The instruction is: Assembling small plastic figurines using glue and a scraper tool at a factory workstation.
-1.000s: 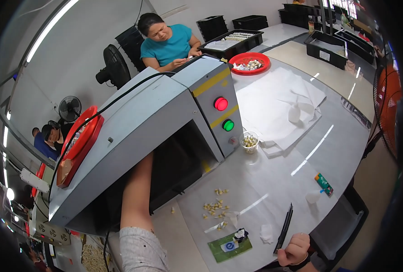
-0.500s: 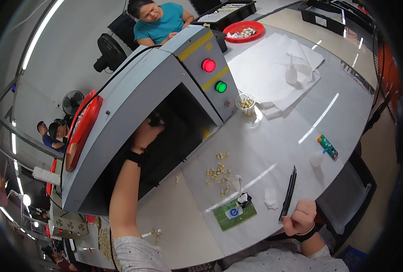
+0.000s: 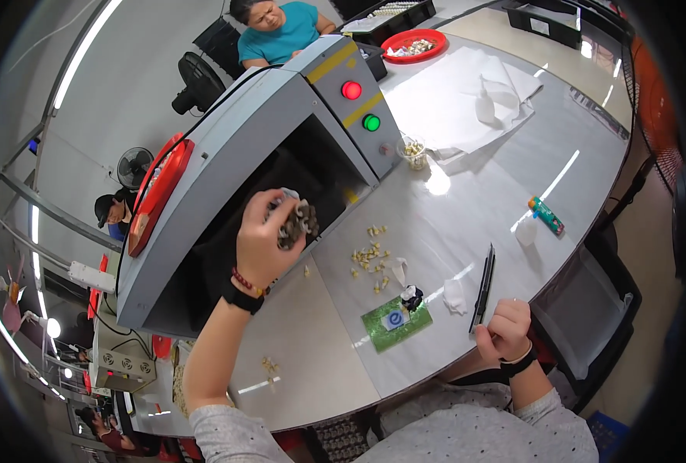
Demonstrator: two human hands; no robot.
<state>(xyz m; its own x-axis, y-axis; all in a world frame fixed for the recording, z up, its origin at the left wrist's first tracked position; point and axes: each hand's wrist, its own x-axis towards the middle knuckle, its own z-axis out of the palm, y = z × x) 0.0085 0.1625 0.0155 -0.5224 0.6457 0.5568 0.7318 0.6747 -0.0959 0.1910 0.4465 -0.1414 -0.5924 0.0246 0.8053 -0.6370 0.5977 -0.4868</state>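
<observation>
Here, the left hand [image 3: 264, 235] grips a dark clustered metal part [image 3: 298, 222], raised before the grey machine's [image 3: 242, 147] open mouth; loose brass pieces [image 3: 370, 255] lie below-right on the table [image 3: 497, 193]. The right hand [image 3: 505, 332], fist closed, rests beside a black tool [image 3: 482, 287] near the table edge.

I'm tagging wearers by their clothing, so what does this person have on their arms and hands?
Both hands are bare, no gloves. The left hand has a black band and a thin red beaded bracelet at the wrist; the right hand has a black wristband. Light grey speckled sleeves are pushed up, leaving both forearms uncovered.
</observation>
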